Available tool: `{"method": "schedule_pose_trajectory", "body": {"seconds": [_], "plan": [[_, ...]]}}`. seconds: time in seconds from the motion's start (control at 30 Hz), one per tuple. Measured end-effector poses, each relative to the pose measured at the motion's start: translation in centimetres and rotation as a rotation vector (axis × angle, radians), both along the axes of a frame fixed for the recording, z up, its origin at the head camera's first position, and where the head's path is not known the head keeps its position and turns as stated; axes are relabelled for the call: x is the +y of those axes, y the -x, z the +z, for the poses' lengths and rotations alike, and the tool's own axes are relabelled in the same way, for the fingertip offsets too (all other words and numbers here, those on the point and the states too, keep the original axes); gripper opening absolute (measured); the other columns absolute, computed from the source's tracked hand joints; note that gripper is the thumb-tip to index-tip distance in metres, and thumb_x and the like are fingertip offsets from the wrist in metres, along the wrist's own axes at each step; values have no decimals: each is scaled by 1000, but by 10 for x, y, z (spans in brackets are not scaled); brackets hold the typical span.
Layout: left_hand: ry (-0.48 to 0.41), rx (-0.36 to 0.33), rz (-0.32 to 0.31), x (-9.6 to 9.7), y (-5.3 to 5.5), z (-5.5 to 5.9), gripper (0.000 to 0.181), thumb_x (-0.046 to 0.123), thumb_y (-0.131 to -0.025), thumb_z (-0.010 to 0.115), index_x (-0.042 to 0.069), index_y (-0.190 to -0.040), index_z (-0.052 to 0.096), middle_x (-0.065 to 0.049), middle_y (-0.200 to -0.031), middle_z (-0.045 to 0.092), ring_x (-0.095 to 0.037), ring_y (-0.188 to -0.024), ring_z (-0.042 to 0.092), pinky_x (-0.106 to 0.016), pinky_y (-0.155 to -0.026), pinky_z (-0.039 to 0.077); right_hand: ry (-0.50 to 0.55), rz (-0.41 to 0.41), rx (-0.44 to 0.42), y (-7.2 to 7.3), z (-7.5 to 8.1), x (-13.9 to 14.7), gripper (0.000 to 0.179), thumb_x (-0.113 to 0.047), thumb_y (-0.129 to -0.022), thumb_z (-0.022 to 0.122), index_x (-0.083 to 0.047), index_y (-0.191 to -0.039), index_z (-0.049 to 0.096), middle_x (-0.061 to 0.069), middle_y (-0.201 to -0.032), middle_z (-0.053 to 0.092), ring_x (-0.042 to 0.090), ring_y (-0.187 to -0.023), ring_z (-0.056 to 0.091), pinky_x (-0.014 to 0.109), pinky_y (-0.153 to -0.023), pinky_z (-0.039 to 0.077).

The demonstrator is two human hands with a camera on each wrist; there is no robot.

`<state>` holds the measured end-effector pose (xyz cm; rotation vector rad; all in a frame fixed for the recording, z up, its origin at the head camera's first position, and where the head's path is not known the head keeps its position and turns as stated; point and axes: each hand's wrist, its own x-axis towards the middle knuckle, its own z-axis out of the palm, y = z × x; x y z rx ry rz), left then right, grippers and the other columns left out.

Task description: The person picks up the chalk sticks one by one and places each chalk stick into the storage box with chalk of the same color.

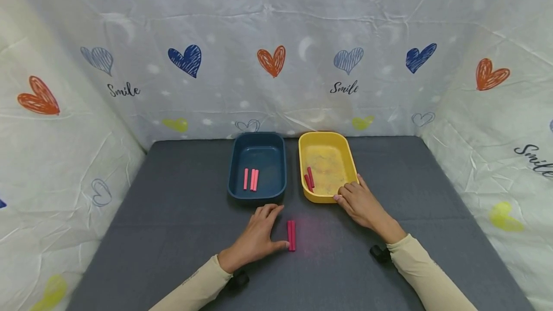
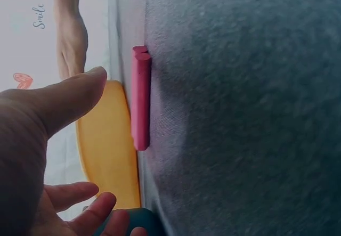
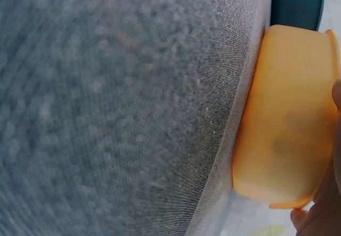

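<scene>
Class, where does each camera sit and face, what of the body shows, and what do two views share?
Head: head-worn, facing forward and down at the table; left hand, right hand, sleeves show.
Left wrist: on that wrist, facing the table's red sticks; both hands show.
Right wrist: likewise, facing the yellow tray; right hand, partly.
Head and left wrist share those sticks.

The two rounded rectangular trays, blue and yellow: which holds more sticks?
The dark blue rectangular tray: three light pink sticks lie inside, while the yellow rectangular tray holds only two darker reddish sticks.
</scene>
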<state>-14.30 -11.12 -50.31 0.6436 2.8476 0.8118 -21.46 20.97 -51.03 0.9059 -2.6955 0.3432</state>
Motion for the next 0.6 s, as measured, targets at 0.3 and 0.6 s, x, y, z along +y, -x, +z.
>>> {"method": "schedule_pose_trajectory", "body": {"seconds": [0.3,0.6], "plan": [[36,-43,-40,3,-1,-6,91,46,-74,84,11,-147,43,-8,-140,48,-28,-125,43,-54,-106,40,7,8,4,1,-1,0,18,-28,-101,53,-17,-88,58,0,-84,59,25,-91,60,63,-115,24],[83,-62,-64,7,-1,-9,86,46,-74,84,10,-143,48,-8,-136,50,-27,-122,45,-53,-103,42,3,-1,-11,0,-1,0,20,-29,-102,52,-17,-87,57,-1,-83,57,24,-91,60,63,-116,23]]}}
